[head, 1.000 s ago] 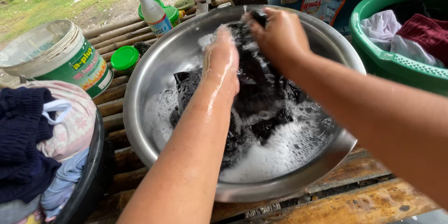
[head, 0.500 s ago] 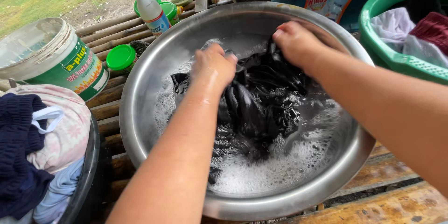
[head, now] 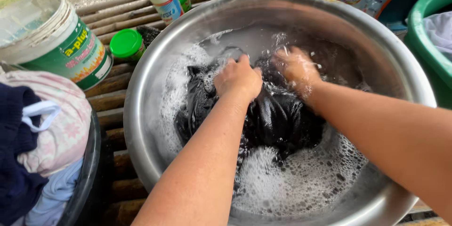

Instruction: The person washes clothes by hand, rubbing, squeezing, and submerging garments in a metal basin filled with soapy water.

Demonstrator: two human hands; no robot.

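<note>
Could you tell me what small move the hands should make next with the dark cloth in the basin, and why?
Probably rub the two fists against each other. Both the left hand and the right hand are closed on bunched folds of the black garment, close together at the far side of the metal basin, with suds pooled nearer the person, so the cloth is gathered for scrubbing.

A black, soaked garment [head: 278, 117] lies bunched in soapy water at the middle of a steel basin [head: 150, 89].
</note>
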